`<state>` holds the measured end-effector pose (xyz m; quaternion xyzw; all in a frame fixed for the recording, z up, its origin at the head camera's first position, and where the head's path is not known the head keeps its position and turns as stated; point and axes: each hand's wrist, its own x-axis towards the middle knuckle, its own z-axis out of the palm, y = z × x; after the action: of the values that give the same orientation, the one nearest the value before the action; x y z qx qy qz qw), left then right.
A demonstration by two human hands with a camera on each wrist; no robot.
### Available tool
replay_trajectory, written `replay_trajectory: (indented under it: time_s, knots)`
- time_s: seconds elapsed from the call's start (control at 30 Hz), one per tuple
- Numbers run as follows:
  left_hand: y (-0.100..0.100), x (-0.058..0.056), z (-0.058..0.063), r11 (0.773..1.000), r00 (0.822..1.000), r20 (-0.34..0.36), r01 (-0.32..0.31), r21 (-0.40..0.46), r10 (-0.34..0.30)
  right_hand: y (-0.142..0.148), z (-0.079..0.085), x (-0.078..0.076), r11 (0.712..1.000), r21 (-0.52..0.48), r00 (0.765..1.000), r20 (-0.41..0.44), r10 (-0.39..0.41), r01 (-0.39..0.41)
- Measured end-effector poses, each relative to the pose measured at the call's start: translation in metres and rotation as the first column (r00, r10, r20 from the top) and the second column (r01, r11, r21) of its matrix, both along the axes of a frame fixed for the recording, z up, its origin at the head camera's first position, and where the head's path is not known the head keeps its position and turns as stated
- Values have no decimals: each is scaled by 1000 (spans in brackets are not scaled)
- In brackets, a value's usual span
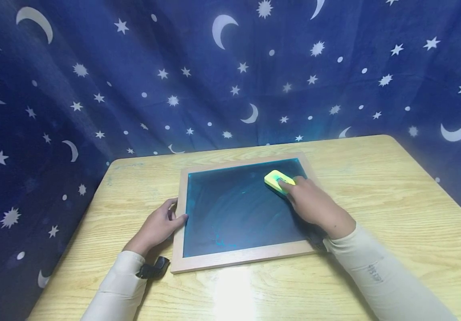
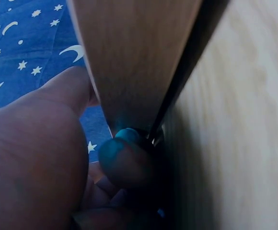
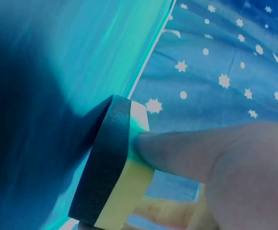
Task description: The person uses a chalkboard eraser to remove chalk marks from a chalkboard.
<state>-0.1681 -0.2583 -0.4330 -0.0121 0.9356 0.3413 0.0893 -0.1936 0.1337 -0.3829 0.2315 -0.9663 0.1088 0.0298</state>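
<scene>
A wood-framed chalkboard (image 1: 238, 209) lies on the table, its dark surface hazed with teal chalk smears. My left hand (image 1: 159, 227) holds the left side of its frame, thumb over the top. In the left wrist view, teal dust colours a fingertip (image 2: 111, 152) against the frame's edge (image 2: 136, 62). Toward the board's upper right, my right hand (image 1: 312, 203) grips a yellow chalkboard eraser (image 1: 274, 178), thumb on its back. The right wrist view shows the eraser's dark felt (image 3: 103, 163) against the board, with teal on the yellow back near the thumb.
The board rests on a light wooden table (image 1: 399, 196), which has faint teal marks near its far left corner. Behind the table hangs a blue curtain (image 1: 198, 53) with moons and stars. A black wrist strap (image 1: 154, 269) sits by the board's lower left corner.
</scene>
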Motion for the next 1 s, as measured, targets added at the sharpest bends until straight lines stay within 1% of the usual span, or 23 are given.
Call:
replay_trajectory:
  time_s: [0.17, 0.3, 0.43, 0.57, 0.67, 0.8, 0.9, 1.0]
  knots:
    - [-1, 0, -1, 1000, 1000, -5, 5, -9, -5, 3, 2, 0, 1000, 2, 1000, 16, -21, 21]
    - [-1, 0, 0, 1000, 1000, -4, 7, -9, -7, 0, 2, 1, 999, 19, 1000, -13, -26, 26]
    - [-1, 0, 0, 1000, 1000, -2, 5, 1, -5, -6, 1, 3, 999, 42, 998, -59, -7, 9]
    - [0, 0, 0, 1000, 1000, -1, 6, -5, -6, -14, -1, 8, 999, 40, 999, -43, 23, -22]
    - [0, 0, -1, 1000, 1000, -5, 8, -5, -8, -21, -4, 11, 998, 26, 999, -18, 51, -51]
    - [0, 0, -1, 1000, 1000, -7, 10, -3, -10, -30, -10, 15, 993, 8, 993, -5, 117, -117]
    - [0, 0, 0, 1000, 1000, -3, 9, 0, -9, -38, -11, 22, 982, 5, 982, -7, 187, -187]
    - [0, 0, 0, 1000, 1000, 0, 7, 4, -7, -46, -10, 33, 968, 17, 968, -7, 252, -251]
